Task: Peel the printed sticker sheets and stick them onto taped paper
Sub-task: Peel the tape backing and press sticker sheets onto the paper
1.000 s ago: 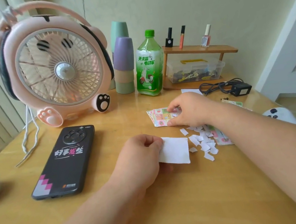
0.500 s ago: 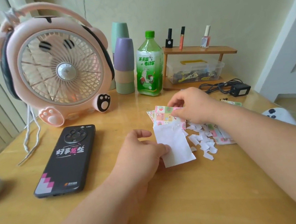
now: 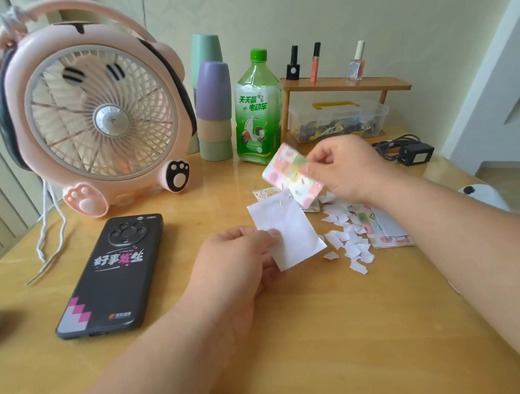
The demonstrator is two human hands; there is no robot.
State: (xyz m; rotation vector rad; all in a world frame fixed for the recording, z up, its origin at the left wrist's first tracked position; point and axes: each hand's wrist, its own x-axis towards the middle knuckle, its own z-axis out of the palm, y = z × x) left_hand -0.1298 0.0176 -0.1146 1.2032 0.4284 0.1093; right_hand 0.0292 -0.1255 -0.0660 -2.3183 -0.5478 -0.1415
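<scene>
— In the middle of the frame, what is held?
— A white paper (image 3: 289,229) is pinched at its lower left edge by the left hand (image 3: 237,259), with the thumb laid on top and the other fingers (image 3: 270,270) curled beneath. It is held at a slant over the wooden desk (image 3: 306,356).
— And up and to the right of it?
— A printed sticker sheet (image 3: 292,172), patterned in pastel pink and green squares, is pinched by the right hand (image 3: 344,169) and lifted clear of the desk. Its lower corner is brought close to the paper's top edge; whether the two touch cannot be told.
— What is laid around them?
— White paper scraps (image 3: 346,238) are scattered to the right of the paper, beside further sticker sheets (image 3: 385,230) laid flat. A black phone (image 3: 113,272) is placed face down at the left. At the upper left a pink bear-shaped fan (image 3: 91,109) is stood. Stacked cups (image 3: 211,104) and a green bottle (image 3: 257,111) are lined up at the upper centre, next to a small wooden shelf (image 3: 346,86) on which three small bottles are stood.
</scene>
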